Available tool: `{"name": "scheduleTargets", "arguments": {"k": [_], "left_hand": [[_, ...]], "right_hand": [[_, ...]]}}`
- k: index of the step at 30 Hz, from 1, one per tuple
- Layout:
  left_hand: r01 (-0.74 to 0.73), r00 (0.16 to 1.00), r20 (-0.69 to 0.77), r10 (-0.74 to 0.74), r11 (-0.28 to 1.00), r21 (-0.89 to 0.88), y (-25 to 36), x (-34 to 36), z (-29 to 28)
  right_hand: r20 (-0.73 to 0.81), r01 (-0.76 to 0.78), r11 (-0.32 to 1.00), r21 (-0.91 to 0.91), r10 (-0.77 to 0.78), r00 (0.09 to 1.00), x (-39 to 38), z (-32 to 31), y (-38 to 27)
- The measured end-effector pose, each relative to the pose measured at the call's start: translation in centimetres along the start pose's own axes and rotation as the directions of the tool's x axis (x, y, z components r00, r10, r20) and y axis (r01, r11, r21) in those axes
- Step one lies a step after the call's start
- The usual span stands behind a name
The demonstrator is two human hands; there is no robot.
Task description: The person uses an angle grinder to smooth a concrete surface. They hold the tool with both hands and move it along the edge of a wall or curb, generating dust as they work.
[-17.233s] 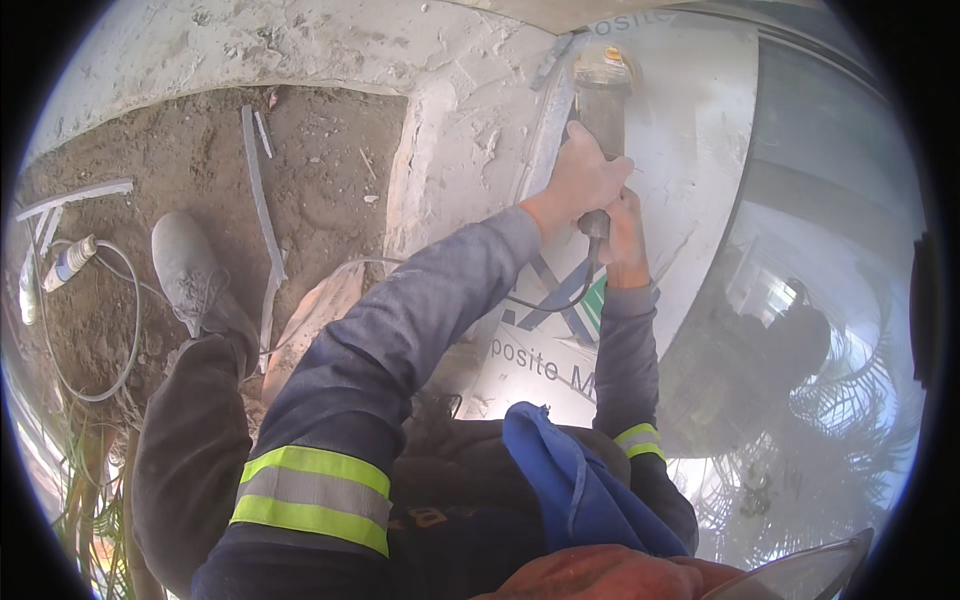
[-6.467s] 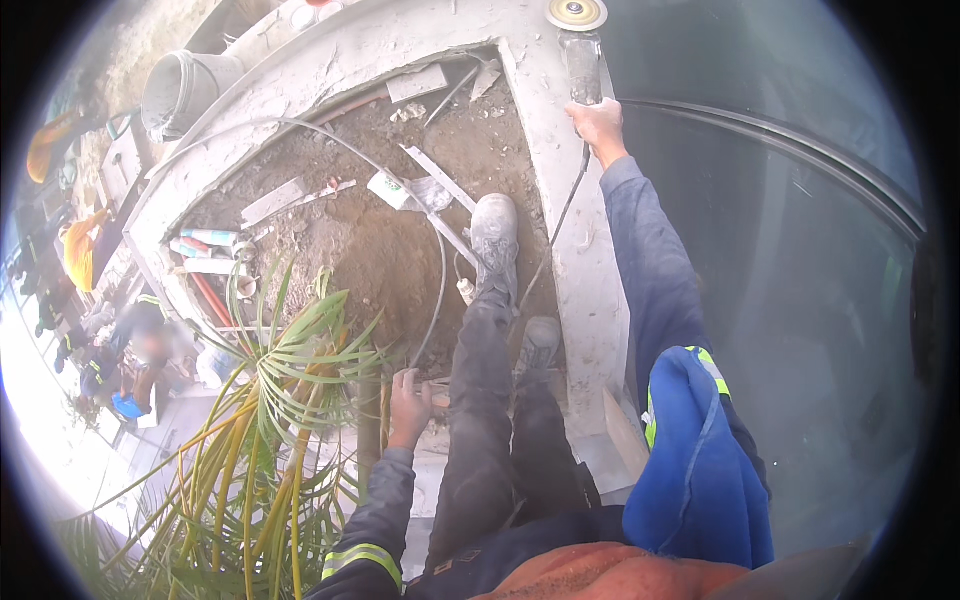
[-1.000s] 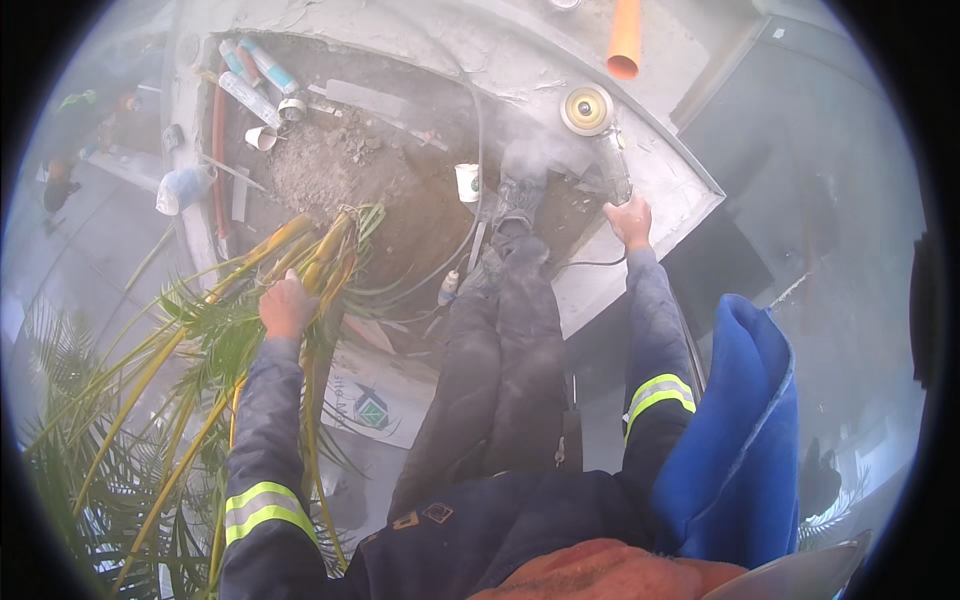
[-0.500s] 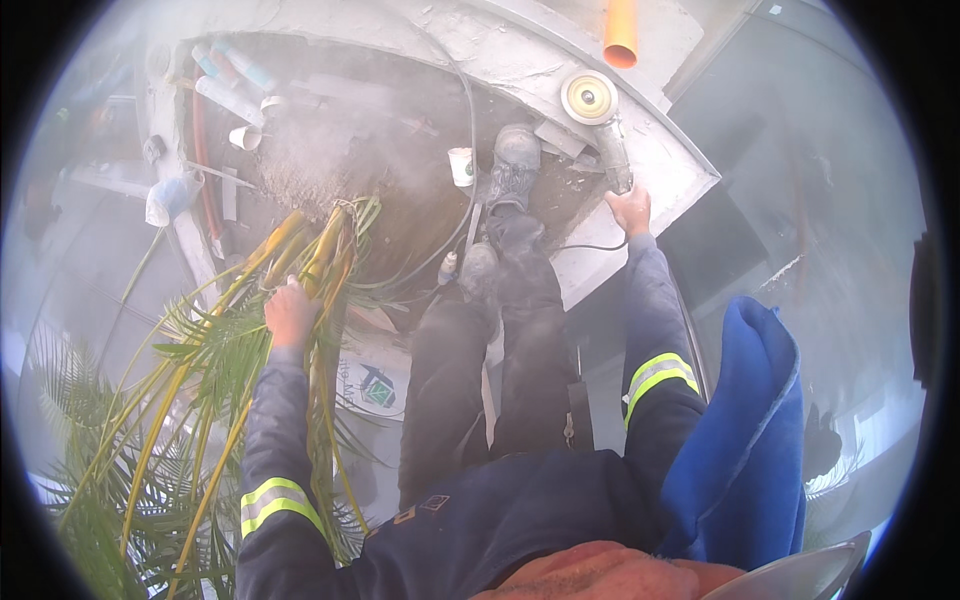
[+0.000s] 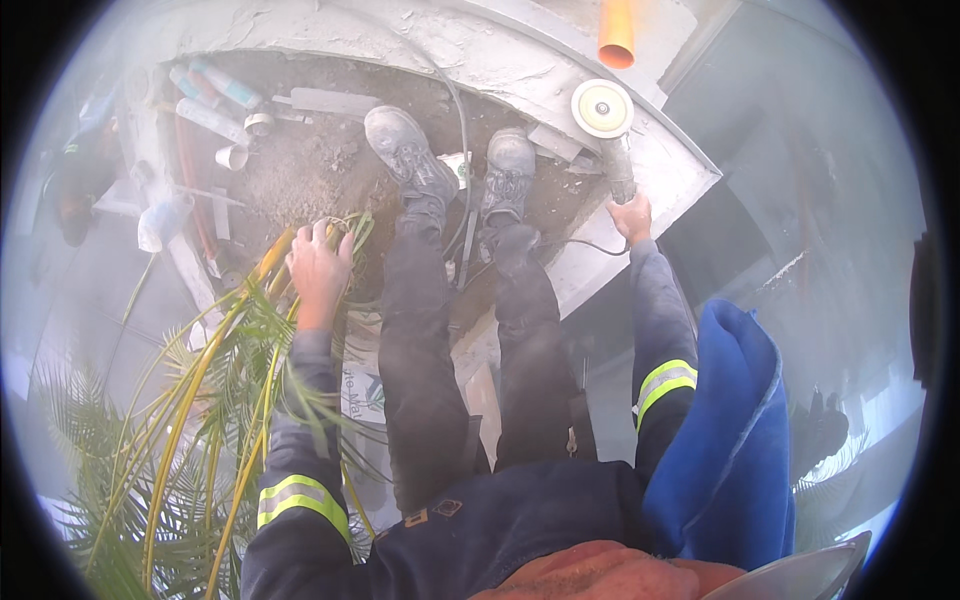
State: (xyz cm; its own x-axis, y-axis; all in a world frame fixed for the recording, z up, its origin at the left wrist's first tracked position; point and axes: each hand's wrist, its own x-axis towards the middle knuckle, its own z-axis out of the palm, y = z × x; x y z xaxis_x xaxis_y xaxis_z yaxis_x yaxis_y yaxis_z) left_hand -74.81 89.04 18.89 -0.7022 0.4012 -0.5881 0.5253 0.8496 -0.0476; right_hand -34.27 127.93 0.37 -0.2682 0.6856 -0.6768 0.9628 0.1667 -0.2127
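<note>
On the right, my right hand [image 5: 631,218] is closed around the rear of a dusty angle grinder [image 5: 617,160]. The grinder's round, pale yellow disc [image 5: 602,108] faces up over the white curved ledge [image 5: 675,165]. My left hand [image 5: 320,272] lies against the top of a clump of yellow-green palm stems [image 5: 262,268], fingers apart and slightly bent. Whether it touches the stems or hovers just above them is hard to tell. Dark cable [image 5: 585,244] runs from near my right hand toward my legs.
My dusty boots [image 5: 400,145] stand on soil inside the curved bed. White cups [image 5: 232,157], tubes [image 5: 222,85] and loose strips lie at the far left. A grey hose [image 5: 466,115] crosses the bed. An orange pipe [image 5: 616,40] sits beyond the ledge. Palm fronds [image 5: 130,480] fill the near left.
My left hand has moved up and right, its fingers spreading. My left foot has stepped forward onto the soil. The dust has thinned, and the grinder has shifted slightly right and nearer.
</note>
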Motion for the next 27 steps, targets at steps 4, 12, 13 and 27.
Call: {"name": "scheduleTargets", "arguments": {"k": [4, 12, 13, 27], "left_hand": [[0.379, 0.913, 0.390, -0.119, 0.600, -0.705, 8.4, 11.4, 10.5], [0.287, 0.958, 0.276, -0.082, 0.365, -0.886, 17.7, 21.3, 20.8], [0.172, 0.982, 0.188, -0.008, 0.455, -0.874, 16.8, 21.4, 20.1], [0.647, 0.762, 0.182, -0.621, 0.718, -0.257, -13.6, 9.2, 23.1]], "right_hand": [[0.036, -0.019, 0.993, 0.114, 0.015, 0.999, -0.8, -0.1, -2.1], [-0.017, -0.070, 0.959, 0.274, 0.078, 0.997, -2.4, 0.3, 0.4], [-0.051, -0.072, 0.964, 0.254, 0.088, 0.995, -2.9, 0.6, 0.9], [-0.304, 0.017, 0.999, -0.031, -0.026, 0.952, -0.5, -2.4, 5.9]]}}
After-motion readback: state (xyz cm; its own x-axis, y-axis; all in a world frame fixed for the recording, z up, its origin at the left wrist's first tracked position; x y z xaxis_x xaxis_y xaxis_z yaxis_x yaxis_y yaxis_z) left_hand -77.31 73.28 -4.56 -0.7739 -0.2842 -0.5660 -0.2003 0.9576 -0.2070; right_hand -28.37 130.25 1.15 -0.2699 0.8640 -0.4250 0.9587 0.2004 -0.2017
